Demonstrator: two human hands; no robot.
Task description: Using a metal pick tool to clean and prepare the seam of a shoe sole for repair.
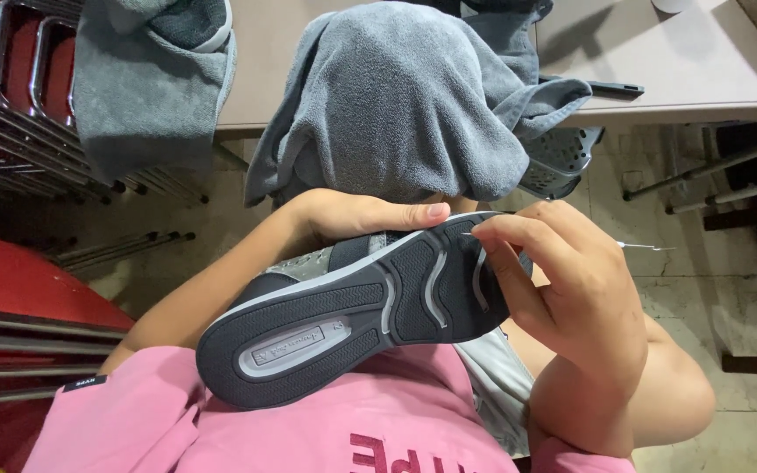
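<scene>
A grey sports shoe (352, 315) lies sole-up across my lap, its dark patterned sole facing me. My left hand (357, 217) grips the shoe's upper edge from behind, fingers laid along the rim of the sole. My right hand (562, 280) is at the toe end, thumb and fingers pinching a thin metal needle (641, 247) that pokes out to the right; the pinch is pressed against the sole's edge. A fine thread near the fingertips is barely visible. I wear a pink top (308, 429).
A grey towel (413, 105) drapes over the table edge (676, 105) just beyond the shoe. Another grey cloth (146, 79) hangs at upper left over stacked red chairs (10, 88). A grey plastic basket (562, 158) sits under the table. Chair legs stand at right on tiled floor.
</scene>
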